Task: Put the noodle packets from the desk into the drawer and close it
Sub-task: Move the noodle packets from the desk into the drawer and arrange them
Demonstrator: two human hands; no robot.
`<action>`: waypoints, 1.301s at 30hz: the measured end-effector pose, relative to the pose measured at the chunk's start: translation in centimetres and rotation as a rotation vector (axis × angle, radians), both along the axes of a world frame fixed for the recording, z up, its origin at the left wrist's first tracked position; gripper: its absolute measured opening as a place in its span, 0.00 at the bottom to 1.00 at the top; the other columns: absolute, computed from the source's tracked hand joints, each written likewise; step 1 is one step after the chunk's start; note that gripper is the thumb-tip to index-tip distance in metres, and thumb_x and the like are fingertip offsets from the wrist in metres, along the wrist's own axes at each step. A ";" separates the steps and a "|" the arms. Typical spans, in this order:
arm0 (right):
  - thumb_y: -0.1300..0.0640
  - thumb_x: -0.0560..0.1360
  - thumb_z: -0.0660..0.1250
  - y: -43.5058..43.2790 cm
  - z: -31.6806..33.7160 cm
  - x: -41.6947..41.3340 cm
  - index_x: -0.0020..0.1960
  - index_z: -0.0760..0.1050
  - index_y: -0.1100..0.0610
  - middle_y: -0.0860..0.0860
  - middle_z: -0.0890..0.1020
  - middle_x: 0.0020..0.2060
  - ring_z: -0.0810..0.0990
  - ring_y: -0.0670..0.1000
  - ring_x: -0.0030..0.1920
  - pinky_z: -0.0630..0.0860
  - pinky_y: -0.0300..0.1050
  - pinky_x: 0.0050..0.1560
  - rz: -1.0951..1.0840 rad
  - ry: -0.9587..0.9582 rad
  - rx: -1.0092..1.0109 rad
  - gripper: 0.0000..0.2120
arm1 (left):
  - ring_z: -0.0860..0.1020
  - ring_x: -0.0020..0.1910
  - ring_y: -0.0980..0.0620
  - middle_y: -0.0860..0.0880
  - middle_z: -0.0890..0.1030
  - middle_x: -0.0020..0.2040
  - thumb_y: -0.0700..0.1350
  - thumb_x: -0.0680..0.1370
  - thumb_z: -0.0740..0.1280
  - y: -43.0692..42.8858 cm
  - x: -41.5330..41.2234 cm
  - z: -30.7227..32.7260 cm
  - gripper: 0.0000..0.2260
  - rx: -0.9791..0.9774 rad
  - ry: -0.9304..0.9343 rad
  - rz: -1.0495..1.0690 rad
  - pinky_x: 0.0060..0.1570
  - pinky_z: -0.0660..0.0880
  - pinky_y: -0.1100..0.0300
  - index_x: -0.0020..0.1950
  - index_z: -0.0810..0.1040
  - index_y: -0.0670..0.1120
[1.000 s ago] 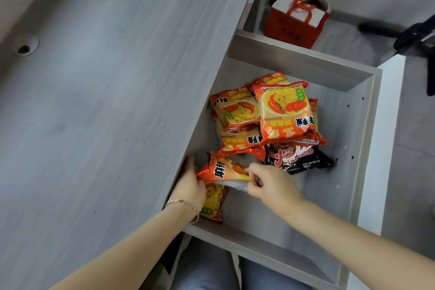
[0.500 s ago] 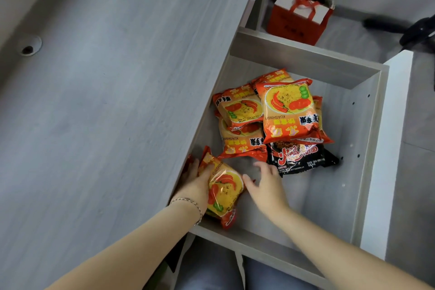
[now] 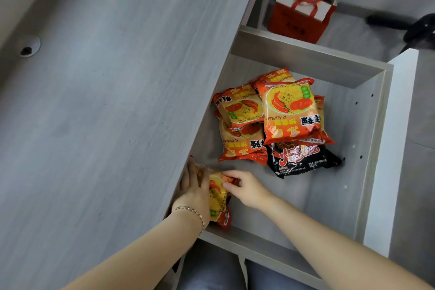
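Note:
The grey drawer (image 3: pixel 367 155) stands pulled out beside the desk (image 3: pixel 106 101). Inside it lies a pile of several orange noodle packets (image 3: pixel 289 113) over a black noodle packet (image 3: pixel 299 158). Near the drawer's front left corner, one more orange packet (image 3: pixel 217 198) stands on its edge against the desk side. My left hand (image 3: pixel 194 188), with a bracelet on the wrist, presses on that packet's left side. My right hand (image 3: pixel 244 187) pinches its upper right edge. Part of the packet is hidden behind my left hand.
A red gift bag (image 3: pixel 299 19) with a white top stands on the floor beyond the drawer. A black chair base (image 3: pixel 414 28) shows at the far right. The desk has a cable hole (image 3: pixel 29 48) at the left. My knees show below the drawer's front.
The orange packet has gone from held flat above the drawer floor to standing on edge in the front left corner. My right hand let go briefly, then took its upper edge again.

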State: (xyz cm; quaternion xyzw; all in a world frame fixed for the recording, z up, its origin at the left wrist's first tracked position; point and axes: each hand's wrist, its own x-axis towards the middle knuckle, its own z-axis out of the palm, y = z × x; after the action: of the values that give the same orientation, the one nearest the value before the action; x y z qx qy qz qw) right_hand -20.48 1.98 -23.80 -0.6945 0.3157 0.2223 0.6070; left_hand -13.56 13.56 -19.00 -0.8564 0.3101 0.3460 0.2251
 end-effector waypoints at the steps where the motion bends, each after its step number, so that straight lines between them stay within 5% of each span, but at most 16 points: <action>1: 0.62 0.76 0.64 -0.5 0.1 -0.1 0.67 0.70 0.59 0.57 0.76 0.63 0.76 0.55 0.62 0.70 0.45 0.66 0.042 0.002 0.047 0.20 | 0.33 0.75 0.37 0.37 0.33 0.76 0.45 0.76 0.64 -0.1 0.0 -0.1 0.39 -0.009 -0.009 -0.072 0.75 0.43 0.40 0.77 0.41 0.49; 3: 0.66 0.76 0.62 -1.1 0.0 0.0 0.70 0.66 0.60 0.57 0.76 0.64 0.77 0.55 0.62 0.71 0.41 0.63 0.104 0.013 0.115 0.23 | 0.34 0.75 0.39 0.40 0.36 0.77 0.47 0.76 0.62 -0.3 0.1 -0.4 0.37 -0.089 0.046 -0.118 0.73 0.36 0.43 0.78 0.42 0.49; 5: 0.70 0.75 0.61 -1.4 -0.1 -0.3 0.71 0.62 0.62 0.60 0.76 0.63 0.79 0.57 0.59 0.74 0.40 0.58 0.055 0.050 0.181 0.26 | 0.43 0.77 0.43 0.45 0.48 0.79 0.51 0.76 0.61 -1.0 0.0 -0.6 0.33 -0.204 0.143 -0.020 0.75 0.39 0.45 0.77 0.49 0.52; 9: 0.67 0.76 0.62 -2.1 -0.5 -0.8 0.66 0.66 0.64 0.56 0.77 0.41 0.79 0.51 0.37 0.79 0.38 0.34 -0.677 0.234 0.352 0.19 | 0.56 0.74 0.43 0.46 0.63 0.73 0.61 0.75 0.61 -2.4 0.8 -1.2 0.28 -0.196 0.161 0.053 0.75 0.49 0.46 0.73 0.60 0.56; 13: 0.53 0.75 0.66 -3.7 -0.5 0.0 0.53 0.71 0.60 0.55 0.77 0.42 0.77 0.51 0.41 0.76 0.42 0.41 -1.123 0.322 0.581 0.12 | 0.55 0.74 0.41 0.45 0.62 0.73 0.63 0.72 0.65 -2.4 1.3 -1.5 0.32 -0.079 0.111 -0.033 0.75 0.47 0.46 0.72 0.59 0.53; 16: 0.55 0.77 0.63 -4.4 0.0 1.4 0.44 0.72 0.58 0.55 0.76 0.52 0.77 0.53 0.55 0.75 0.44 0.50 -1.263 0.247 0.696 0.07 | 0.48 0.77 0.40 0.44 0.54 0.77 0.64 0.72 0.64 -2.1 1.3 -1.7 0.37 -0.011 0.108 -0.041 0.75 0.42 0.47 0.75 0.54 0.50; 18: 0.59 0.78 0.61 -4.3 0.6 1.8 0.44 0.72 0.58 0.55 0.77 0.51 0.78 0.53 0.55 0.75 0.42 0.48 -1.230 0.198 0.701 0.05 | 0.45 0.77 0.41 0.44 0.52 0.78 0.63 0.71 0.65 -2.5 1.3 -1.4 0.40 -0.042 0.132 0.040 0.75 0.42 0.48 0.76 0.53 0.49; 20: 0.62 0.78 0.61 -4.3 1.6 1.4 0.47 0.74 0.58 0.54 0.79 0.46 0.78 0.50 0.45 0.75 0.40 0.42 -1.172 0.119 0.730 0.03 | 0.60 0.74 0.44 0.45 0.63 0.73 0.60 0.72 0.67 -3.5 1.4 -0.4 0.36 -0.320 0.214 0.391 0.72 0.57 0.53 0.74 0.58 0.48; 23: 0.64 0.77 0.59 -4.2 4.0 0.0 0.45 0.75 0.57 0.52 0.80 0.41 0.77 0.47 0.42 0.75 0.39 0.41 -1.118 0.011 0.755 0.07 | 0.74 0.64 0.45 0.46 0.74 0.66 0.59 0.72 0.69 -5.2 1.5 1.0 0.33 -0.760 0.499 1.292 0.64 0.68 0.55 0.71 0.64 0.45; 25: 0.65 0.77 0.59 -3.7 5.3 -1.4 0.45 0.75 0.57 0.52 0.81 0.41 0.78 0.48 0.42 0.74 0.40 0.42 -1.043 -0.017 0.734 0.08 | 0.78 0.59 0.42 0.41 0.78 0.62 0.61 0.69 0.71 -5.8 1.7 1.2 0.36 -0.820 0.678 1.783 0.62 0.73 0.45 0.69 0.66 0.42; 27: 0.65 0.76 0.60 -3.2 6.2 -2.6 0.48 0.76 0.58 0.53 0.82 0.45 0.79 0.49 0.44 0.74 0.40 0.43 -0.868 0.002 0.643 0.07 | 0.81 0.50 0.42 0.40 0.81 0.55 0.54 0.69 0.74 -6.2 1.7 1.6 0.29 -0.821 0.759 1.969 0.52 0.79 0.45 0.63 0.72 0.40; 30: 0.60 0.76 0.63 -4.0 7.3 -4.2 0.47 0.78 0.58 0.53 0.82 0.44 0.80 0.49 0.44 0.74 0.40 0.44 -0.506 0.122 0.374 0.05 | 0.80 0.50 0.40 0.40 0.79 0.51 0.40 0.69 0.76 -6.6 1.4 1.6 0.25 -0.757 0.583 1.804 0.47 0.80 0.46 0.64 0.73 0.41; 33: 0.53 0.76 0.62 -6.0 7.3 -5.5 0.44 0.76 0.56 0.51 0.80 0.42 0.79 0.49 0.42 0.71 0.40 0.41 -0.334 0.224 -0.005 0.07 | 0.81 0.50 0.43 0.44 0.80 0.49 0.40 0.68 0.76 -6.5 1.2 2.1 0.21 -0.731 0.436 1.450 0.49 0.80 0.50 0.60 0.77 0.44; 36: 0.49 0.73 0.65 -7.4 6.6 -6.7 0.65 0.65 0.53 0.48 0.69 0.60 0.73 0.48 0.58 0.70 0.43 0.58 -0.278 0.111 -0.407 0.23 | 0.79 0.42 0.52 0.49 0.80 0.45 0.39 0.68 0.75 -6.5 1.3 3.2 0.19 -0.722 0.511 0.964 0.38 0.76 0.66 0.58 0.79 0.49; 39: 0.47 0.72 0.67 -8.5 6.4 -6.8 0.72 0.58 0.46 0.40 0.58 0.62 0.60 0.41 0.65 0.59 0.40 0.68 -0.050 -0.103 -0.391 0.32 | 0.77 0.47 0.55 0.51 0.80 0.48 0.39 0.67 0.76 -7.7 1.0 3.2 0.19 -0.636 0.684 0.588 0.42 0.73 0.68 0.57 0.80 0.48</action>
State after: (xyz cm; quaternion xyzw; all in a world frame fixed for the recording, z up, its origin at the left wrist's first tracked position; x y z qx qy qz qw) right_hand -27.27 -6.51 -17.38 -0.8014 0.3389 0.1059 0.4813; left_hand -12.55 5.85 -15.78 -0.7715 0.2024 0.5422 -0.2644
